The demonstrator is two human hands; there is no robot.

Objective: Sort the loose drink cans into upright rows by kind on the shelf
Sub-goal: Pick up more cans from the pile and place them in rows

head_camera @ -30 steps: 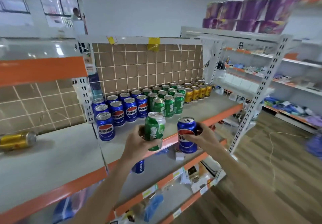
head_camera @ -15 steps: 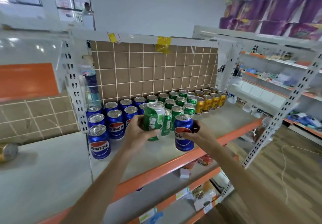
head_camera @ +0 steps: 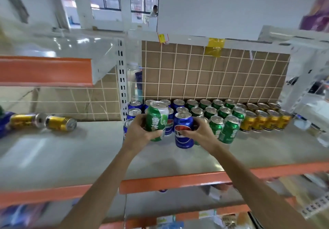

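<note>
Cans in both hands, over the shelf (head_camera: 178, 159).
My left hand (head_camera: 140, 132) grips a green can (head_camera: 156, 120); right hand (head_camera: 201, 134) grips a blue can (head_camera: 183, 130) beside it.

Green can (head_camera: 156, 122) with white script, in the left hand (head_camera: 140, 132); blue can (head_camera: 183, 132) with red-white-blue roundel, in the right hand (head_camera: 201, 133). Beyond them: blue, green, gold rows. Shelf (head_camera: 178, 181): grey, orange-edged. Backing panel (head_camera: 213, 75): brown, white grid.
</note>
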